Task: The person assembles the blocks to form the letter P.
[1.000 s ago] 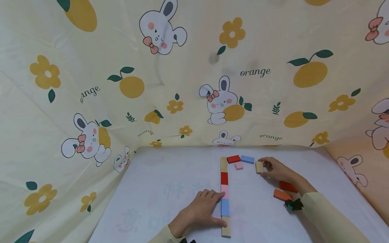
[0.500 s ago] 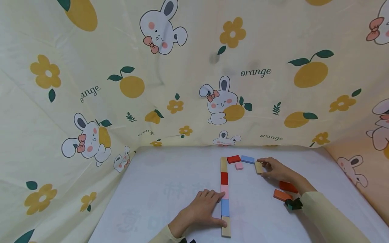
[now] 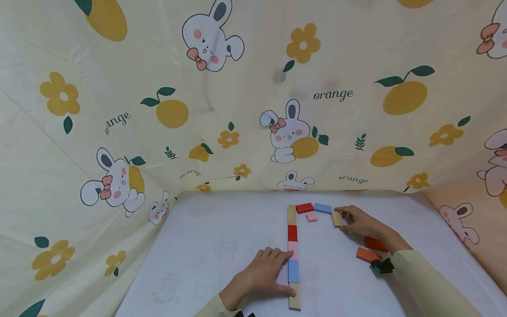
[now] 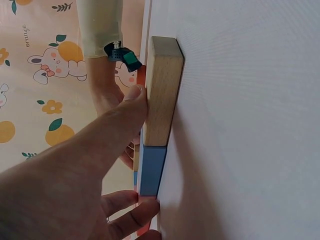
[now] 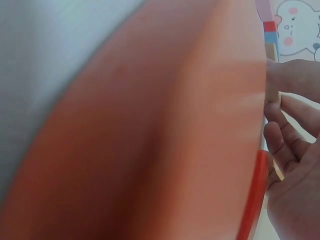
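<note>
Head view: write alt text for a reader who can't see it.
A person's right hand pinches a plain wooden block beside a blue block, while the left hand touches a straight row of five blocks on a white surface. Behind hangs a rabbit-print cloth.

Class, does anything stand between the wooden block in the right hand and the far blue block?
Nothing visible does. The right hand pinches the wooden block close beside the far blue block; whether they touch is too small to tell. The small pink block lies aside, to the left.
</note>
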`<state>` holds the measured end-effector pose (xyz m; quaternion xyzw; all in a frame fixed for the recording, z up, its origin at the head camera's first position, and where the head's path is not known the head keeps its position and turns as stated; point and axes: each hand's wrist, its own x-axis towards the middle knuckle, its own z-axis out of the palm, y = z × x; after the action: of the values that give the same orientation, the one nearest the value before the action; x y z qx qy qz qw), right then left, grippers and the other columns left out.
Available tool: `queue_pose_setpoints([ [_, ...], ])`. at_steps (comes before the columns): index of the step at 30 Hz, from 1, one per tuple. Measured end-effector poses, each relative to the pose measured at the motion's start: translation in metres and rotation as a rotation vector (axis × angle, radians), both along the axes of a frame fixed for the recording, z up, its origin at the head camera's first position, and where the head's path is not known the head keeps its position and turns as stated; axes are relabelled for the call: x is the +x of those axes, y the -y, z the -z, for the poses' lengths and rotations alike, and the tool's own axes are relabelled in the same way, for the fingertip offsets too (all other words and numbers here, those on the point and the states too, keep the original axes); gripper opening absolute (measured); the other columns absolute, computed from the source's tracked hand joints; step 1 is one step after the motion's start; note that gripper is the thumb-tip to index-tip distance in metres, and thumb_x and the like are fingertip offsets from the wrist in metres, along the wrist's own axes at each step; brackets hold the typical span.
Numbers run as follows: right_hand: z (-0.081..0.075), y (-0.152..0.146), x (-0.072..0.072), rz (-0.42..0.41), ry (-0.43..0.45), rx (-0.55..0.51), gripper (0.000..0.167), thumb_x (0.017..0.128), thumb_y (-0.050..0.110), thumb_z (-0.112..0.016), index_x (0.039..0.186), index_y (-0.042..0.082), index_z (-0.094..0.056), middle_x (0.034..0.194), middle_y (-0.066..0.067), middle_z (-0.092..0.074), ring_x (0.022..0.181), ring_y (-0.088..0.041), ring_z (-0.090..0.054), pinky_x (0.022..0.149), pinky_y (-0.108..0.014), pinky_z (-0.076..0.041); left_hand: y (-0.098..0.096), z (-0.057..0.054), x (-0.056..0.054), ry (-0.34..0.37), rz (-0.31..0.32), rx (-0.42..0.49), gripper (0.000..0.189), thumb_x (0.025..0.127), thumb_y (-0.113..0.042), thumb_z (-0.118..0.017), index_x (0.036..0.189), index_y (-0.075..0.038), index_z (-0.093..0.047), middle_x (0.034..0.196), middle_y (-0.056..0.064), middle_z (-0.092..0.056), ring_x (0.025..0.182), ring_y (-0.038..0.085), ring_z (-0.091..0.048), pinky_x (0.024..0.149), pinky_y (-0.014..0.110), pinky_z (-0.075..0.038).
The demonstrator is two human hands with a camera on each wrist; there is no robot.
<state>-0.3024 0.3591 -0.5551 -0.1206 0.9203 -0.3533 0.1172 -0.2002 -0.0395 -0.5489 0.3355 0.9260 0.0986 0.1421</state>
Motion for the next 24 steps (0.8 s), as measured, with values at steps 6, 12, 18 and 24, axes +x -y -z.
queue_pose_setpoints([
  [6,-0.0021,-0.0004,0.0015,-0.005,0.020,-0.006,0.073,0.094,0.014,-0.084,0.157,0.003,-0.048,0.129,-0.017,-0.054,0.120,-0.037,-0.048,0.101,-0.052,-0.050,0.0004,0.0005,0.0002,0.000,0.004,0.000,0.106,0.080,-0.084,-0.072,0.167,-0.034,-0.038,0.147,-0.011,-0.055,0.124,0.013,-0.047,0.113,0.042,-0.040],
  [12,-0.0020,-0.0003,0.0023,-0.002,0.024,-0.011,0.074,0.094,0.013,-0.083,0.158,0.003,-0.048,0.131,-0.018,-0.053,0.120,-0.038,-0.047,0.102,-0.053,-0.049,-0.0004,-0.0008,0.0010,0.001,0.002,-0.004,0.105,0.080,-0.084,-0.073,0.166,-0.034,-0.038,0.147,-0.012,-0.055,0.125,0.012,-0.047,0.113,0.042,-0.040],
  [18,-0.0024,-0.0005,0.0023,0.004,0.026,-0.015,0.077,0.094,0.017,-0.084,0.159,0.004,-0.045,0.132,-0.019,-0.053,0.120,-0.037,-0.048,0.103,-0.053,-0.049,-0.0006,-0.0019,0.0008,0.006,-0.007,-0.006,0.105,0.080,-0.084,-0.073,0.166,-0.035,-0.038,0.148,-0.012,-0.055,0.125,0.013,-0.047,0.113,0.042,-0.041],
  [24,-0.0071,-0.0010,0.0036,0.044,0.051,-0.030,0.080,0.094,0.023,-0.085,0.161,0.004,-0.044,0.134,-0.019,-0.054,0.120,-0.037,-0.050,0.100,-0.051,-0.052,-0.0005,-0.0022,0.0011,0.005,-0.006,-0.003,0.105,0.080,-0.084,-0.073,0.166,-0.036,-0.038,0.148,-0.012,-0.055,0.125,0.013,-0.047,0.113,0.042,-0.041],
])
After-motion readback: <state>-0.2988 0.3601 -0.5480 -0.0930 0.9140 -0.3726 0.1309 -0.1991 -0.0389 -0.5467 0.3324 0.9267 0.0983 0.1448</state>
